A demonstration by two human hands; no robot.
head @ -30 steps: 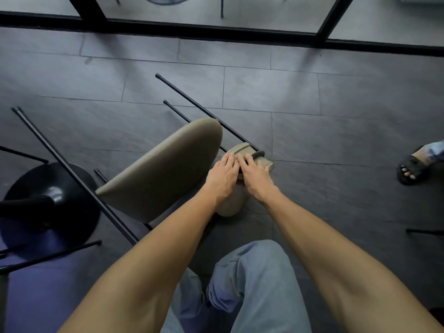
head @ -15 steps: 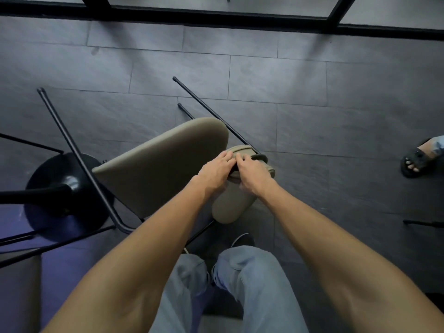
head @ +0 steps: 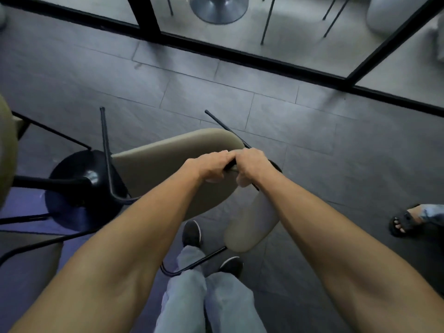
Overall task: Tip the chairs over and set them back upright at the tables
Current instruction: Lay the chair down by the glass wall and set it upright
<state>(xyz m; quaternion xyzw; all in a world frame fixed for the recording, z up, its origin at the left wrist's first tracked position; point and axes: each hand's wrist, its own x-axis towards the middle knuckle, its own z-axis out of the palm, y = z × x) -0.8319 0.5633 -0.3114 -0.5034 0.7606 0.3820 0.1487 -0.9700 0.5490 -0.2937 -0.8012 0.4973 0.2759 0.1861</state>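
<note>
Both hands, the left hand (head: pixel 209 168) and right hand (head: pixel 252 165), are closed side by side around the tilted chair (head: pixel 173 169) frame; bare floor (head: pixel 312 131) lies beyond.

We count two hands: left hand (head: pixel 208 164), right hand (head: pixel 252 164), both closed on one tan chair (head: pixel 168 171). Black chair legs (head: pixel 104 140) we see on it: two poking up, one more low by our shoes. Second tan seat edge (head: pixel 7 150) at far left, kind unclear. Round table bases: two, black base (head: pixel 72 188) near, grey base (head: pixel 217 9) behind glass. Our shoes (head: pixel 191 233): two. One sandalled foot (head: pixel 406 221) of another person.
</note>
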